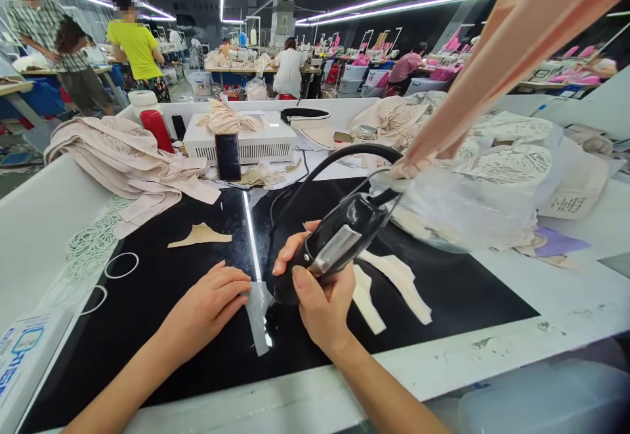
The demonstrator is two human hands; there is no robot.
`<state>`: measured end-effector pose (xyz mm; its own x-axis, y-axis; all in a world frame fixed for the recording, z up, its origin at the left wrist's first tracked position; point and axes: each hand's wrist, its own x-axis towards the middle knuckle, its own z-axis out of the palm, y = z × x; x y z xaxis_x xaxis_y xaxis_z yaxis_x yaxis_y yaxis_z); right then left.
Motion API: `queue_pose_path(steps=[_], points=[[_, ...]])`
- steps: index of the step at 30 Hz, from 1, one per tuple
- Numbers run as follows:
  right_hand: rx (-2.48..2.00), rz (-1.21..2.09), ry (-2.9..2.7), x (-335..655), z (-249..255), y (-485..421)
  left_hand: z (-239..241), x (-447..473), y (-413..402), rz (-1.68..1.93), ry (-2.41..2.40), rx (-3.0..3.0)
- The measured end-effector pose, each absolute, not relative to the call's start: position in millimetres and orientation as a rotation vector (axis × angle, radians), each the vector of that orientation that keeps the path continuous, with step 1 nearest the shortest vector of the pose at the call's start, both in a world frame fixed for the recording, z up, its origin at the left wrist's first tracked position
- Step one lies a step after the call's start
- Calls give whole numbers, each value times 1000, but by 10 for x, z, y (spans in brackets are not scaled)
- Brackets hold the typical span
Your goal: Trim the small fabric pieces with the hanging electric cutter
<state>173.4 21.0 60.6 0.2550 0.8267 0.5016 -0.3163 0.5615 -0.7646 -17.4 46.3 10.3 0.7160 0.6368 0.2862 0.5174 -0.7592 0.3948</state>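
Observation:
My right hand [319,296] is closed around a black hand-held tool with a metal plate [339,240], its tip down on the black work mat [187,342]. A black cable [335,161] loops up from the tool's rear. My left hand [211,303] lies on the mat with fingers bent, their tips pressing a narrow clear strip [259,312] right beside the tool's tip. Cream fabric pieces [394,283] lie just right of my right hand. Another tan cut piece [199,236] lies farther back on the left.
A white box unit [256,142] with a phone [228,156] leaning on it stands behind the mat. Folded beige fabric [123,158] lies back left, a plastic bag of lace pieces [492,191] at right. White rings [121,265] lie left. Other workers stand and sit at tables behind.

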Motion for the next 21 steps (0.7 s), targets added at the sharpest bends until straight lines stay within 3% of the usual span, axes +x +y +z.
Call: queue_pose_path(steps=[21], points=[[-589,834,-1079,1750,582,207,111,47,152,203,988,2587]])
